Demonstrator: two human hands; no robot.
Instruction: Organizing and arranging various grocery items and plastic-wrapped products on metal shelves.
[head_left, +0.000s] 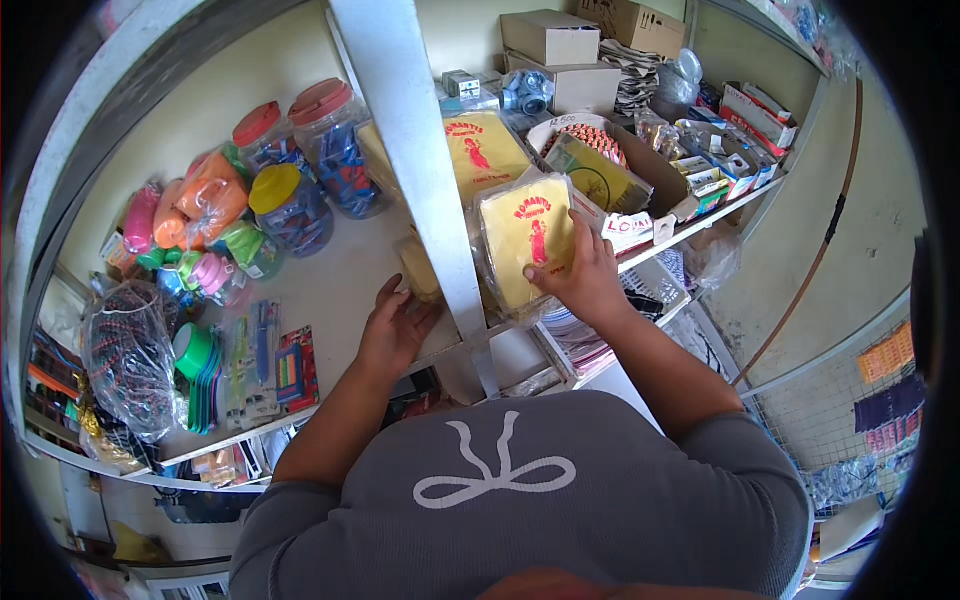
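My right hand (581, 274) grips the right side of a yellow packet of napkins (525, 232) in clear wrap, thumb on its printed front. Behind it on the shelf lies another yellow napkin packet (484, 150). My left hand (397, 322) is left of the metal post, its fingers apart, close to a smaller yellow wrapped packet (420, 266). Whether the fingertips touch that packet, I cannot tell. The post hides part of the packets between my hands.
A metal shelf post (405, 142) rises between my hands. On the left stand plastic jars with red lids (322, 101), green scoops (196, 360) and carded goods (296, 367). To the right are an open cardboard box (660, 172), small cartons (720, 165) and a white basket (667, 289) below.
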